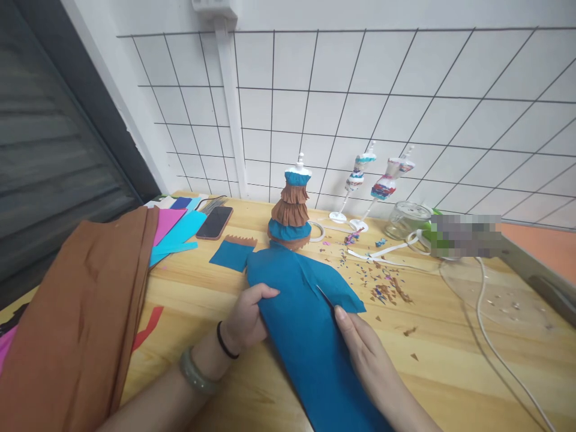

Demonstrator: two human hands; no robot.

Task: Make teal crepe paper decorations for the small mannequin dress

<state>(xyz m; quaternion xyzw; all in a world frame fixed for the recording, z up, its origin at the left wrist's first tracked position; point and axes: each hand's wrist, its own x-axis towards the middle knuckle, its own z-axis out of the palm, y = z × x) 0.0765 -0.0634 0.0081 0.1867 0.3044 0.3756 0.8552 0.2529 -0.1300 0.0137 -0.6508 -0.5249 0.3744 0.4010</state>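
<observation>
Pinching the edge of the big blue crepe paper (306,336) with the left hand (245,318), just in front of the frilly mini mannequin (290,210). Gripping what may be scissors (326,296) in the right hand (366,345), also in front of the mannequin, and resting the blade on the paper. Showing brown and blue frills already on the mannequin, but leaving most of the blue sheet uncut. Seeing tiny scraps (382,292) lying right of the mannequin and folded brown crepe paper (81,300) waiting on its left.
</observation>
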